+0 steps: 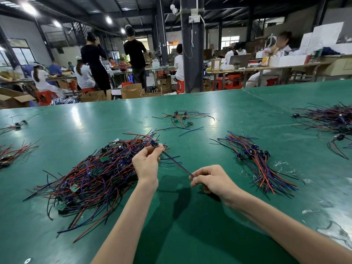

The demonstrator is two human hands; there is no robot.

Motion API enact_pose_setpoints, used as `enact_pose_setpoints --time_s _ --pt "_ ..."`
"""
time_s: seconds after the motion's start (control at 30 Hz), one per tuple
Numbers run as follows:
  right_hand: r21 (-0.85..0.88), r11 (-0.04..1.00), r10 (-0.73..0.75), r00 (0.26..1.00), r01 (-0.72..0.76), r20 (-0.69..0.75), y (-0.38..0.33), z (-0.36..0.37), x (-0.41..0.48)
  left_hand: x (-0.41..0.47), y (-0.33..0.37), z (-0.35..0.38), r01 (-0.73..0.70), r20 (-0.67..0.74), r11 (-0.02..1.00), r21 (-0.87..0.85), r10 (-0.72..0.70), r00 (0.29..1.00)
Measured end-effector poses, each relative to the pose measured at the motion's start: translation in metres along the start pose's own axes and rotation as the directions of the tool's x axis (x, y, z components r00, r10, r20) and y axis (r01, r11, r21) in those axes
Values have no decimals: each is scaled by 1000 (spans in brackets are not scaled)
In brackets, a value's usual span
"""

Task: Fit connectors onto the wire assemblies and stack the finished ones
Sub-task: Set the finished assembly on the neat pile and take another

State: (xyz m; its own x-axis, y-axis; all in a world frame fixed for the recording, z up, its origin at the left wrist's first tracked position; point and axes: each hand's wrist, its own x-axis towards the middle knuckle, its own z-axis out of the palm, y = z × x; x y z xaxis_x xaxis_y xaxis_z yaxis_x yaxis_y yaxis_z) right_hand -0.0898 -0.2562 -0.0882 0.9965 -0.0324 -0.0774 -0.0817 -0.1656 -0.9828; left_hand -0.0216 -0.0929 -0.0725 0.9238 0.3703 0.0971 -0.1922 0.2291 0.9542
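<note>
Head view: the left hand (145,164) pinches a small blue-black connector (154,144) right at the far-right edge of the big loose pile (91,176) of red, blue and black wires on the green desk (190,235). The wire assembly (176,162) runs from that connector out away from the pile to the right hand (211,180), whose fingers (196,181) are curled tight on its free end. The finished stack (255,161), connectors bunched together, lies well right of the pile. A small scatter (182,119) sits beyond the pile.

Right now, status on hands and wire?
Left hand pinches small blue connector. Right hand pinches its blue-and-red wire, stretched between. Finished bundle lies right; nothing blocks.
</note>
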Motion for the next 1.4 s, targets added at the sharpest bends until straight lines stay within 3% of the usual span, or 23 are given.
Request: enact_pose_setpoints --time_s 0.63,0.77,0.93,1.07,1.17,1.3,1.4 --pt "12 1000 1 1000 -1 6 -1 -1 0 -5 2 1 -46 -8 999 -7 46 999" --pt "4 1000 -16 989 16 146 -6 -3 -5 -4 2 0 -39 -11 999 -1 39 999" --pt "14 994 -110 923 113 368 -13 -4 -13 -6 2 1 -25 5 1000 -9 26 1000" --pt "15 997 -79 884 81 462 -14 -9 -13 -10 4 1 66 111 998 -8 -65 992" --pt "-33 999 -11 833 36 554 -14 -16 -13 -14 6 4 205 265 978 -25 -192 945" --pt "3 999 28 766 -38 642 -21 -27 -9 -22 5 9 264 358 964 -15 -241 902" --pt "37 998 29 823 -60 567 -25 -30 -6 -27 1 12 307 405 952 -21 -272 873"
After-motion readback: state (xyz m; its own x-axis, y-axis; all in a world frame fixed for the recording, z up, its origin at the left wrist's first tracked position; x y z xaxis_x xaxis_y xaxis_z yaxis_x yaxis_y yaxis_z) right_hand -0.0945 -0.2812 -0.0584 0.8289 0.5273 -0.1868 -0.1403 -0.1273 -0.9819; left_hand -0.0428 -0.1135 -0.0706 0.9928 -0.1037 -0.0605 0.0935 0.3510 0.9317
